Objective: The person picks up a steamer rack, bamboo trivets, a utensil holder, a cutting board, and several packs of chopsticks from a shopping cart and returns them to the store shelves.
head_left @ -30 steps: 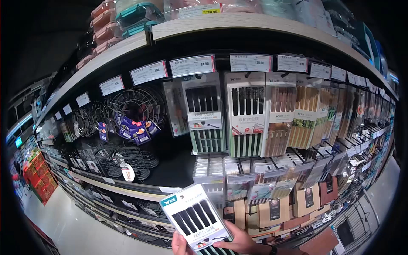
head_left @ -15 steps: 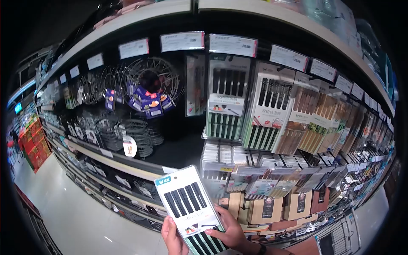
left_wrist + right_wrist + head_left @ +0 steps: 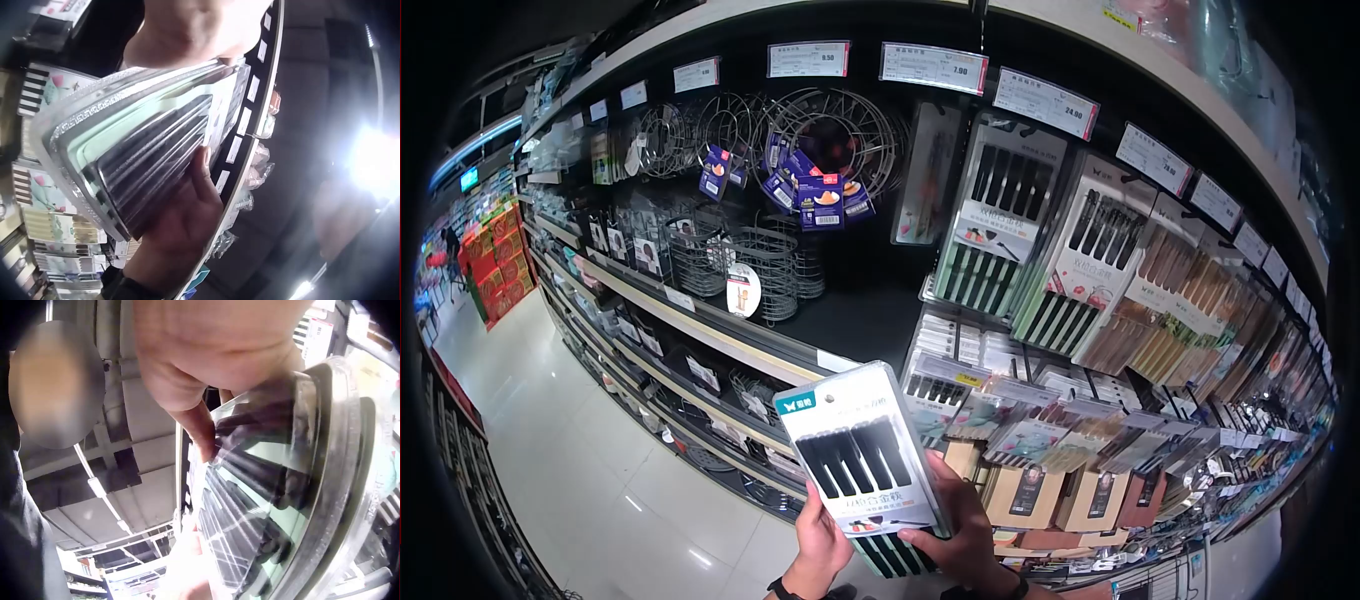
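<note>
My right hand is clamped on the chopstick pack: the thumb lies across the lower front, and the fingers go round the right edge to the back. My left hand is clamped on the same pack at its lower left edge, one digit upright along the side; how the remaining fingers lie behind the pack, I cannot tell from the head view. Both hands are closed on the item, neither apart from it. A dark band sits at my right wrist.

The pack is held in front of me, face up toward the head camera, its top tilted to the left. Contents noted: a row of dark chopsticks under clear plastic, on a white card with a teal corner mark, the lower part pale green.

Beyond it, to the right, hanging packs of chopsticks line the rack, with smaller packs beneath and light wooden boards lower still. To the left hang round wire racks bearing purple tags, above dark wire baskets. Price labels run along the top. Farther left, red boxes stand stacked beyond the pale tiled floor
</note>
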The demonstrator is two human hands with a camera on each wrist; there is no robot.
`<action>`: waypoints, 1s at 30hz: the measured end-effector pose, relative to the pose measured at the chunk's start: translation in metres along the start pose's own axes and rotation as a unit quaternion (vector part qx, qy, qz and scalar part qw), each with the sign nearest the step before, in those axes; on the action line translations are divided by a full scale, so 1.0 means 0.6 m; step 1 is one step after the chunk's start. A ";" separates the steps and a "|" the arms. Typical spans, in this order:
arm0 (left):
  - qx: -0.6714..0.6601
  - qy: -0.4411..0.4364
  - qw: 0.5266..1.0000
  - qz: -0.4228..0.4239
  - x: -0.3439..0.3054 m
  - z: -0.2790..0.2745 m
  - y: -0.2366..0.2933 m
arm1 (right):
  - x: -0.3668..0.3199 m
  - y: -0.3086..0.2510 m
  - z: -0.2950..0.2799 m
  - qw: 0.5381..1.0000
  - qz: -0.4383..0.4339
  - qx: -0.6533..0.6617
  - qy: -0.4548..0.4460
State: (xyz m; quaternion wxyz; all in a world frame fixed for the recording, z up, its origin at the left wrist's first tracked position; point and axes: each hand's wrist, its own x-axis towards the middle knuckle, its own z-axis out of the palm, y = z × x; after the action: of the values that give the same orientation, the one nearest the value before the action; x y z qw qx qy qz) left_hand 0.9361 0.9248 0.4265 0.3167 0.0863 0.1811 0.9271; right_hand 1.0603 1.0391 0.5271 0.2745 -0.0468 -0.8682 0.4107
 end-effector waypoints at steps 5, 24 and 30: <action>-0.009 -0.044 0.999 -0.016 -0.010 -0.007 -0.001 | -0.004 0.036 0.005 0.984 -0.013 0.175 -0.006; -0.125 -0.022 0.988 -0.089 0.005 -0.099 0.005 | -0.014 0.014 0.027 0.985 -0.116 0.120 0.050; -0.092 -0.034 0.995 -0.024 0.026 -0.052 0.013 | -0.031 0.011 0.041 0.980 -0.143 0.113 0.079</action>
State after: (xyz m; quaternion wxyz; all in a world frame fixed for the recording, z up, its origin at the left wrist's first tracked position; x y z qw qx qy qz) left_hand 0.9108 0.9200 0.4013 0.3513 0.0838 0.0865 0.9285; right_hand 1.0626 1.0208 0.5012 0.4018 0.0774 -0.7893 0.4578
